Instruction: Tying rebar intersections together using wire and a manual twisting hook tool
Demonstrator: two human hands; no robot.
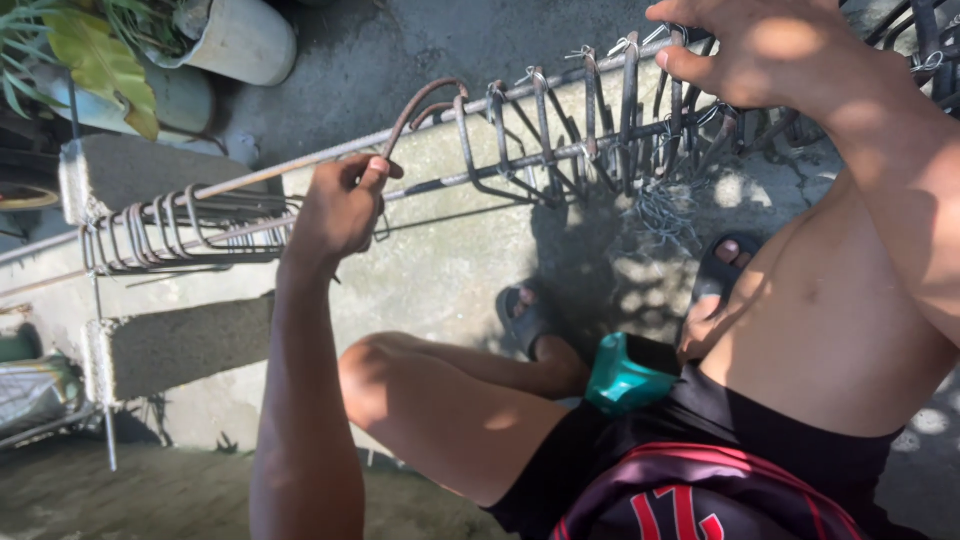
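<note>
A long cage of steel bars runs across the middle, from the left edge up to the top right. My left hand is shut on a bent rusty stirrup that loops over the long bars. My right hand rests on top of the cage at the upper right, fingers curled over the upright stirrups tied there with thin wire. A bunch of loose stirrups hangs on the bars further left.
Two concrete blocks carry the cage at the left. Potted plants stand at the top left. A heap of tie wire lies on the concrete floor below the cage. A teal object sits by my knees, my sandalled feet close by.
</note>
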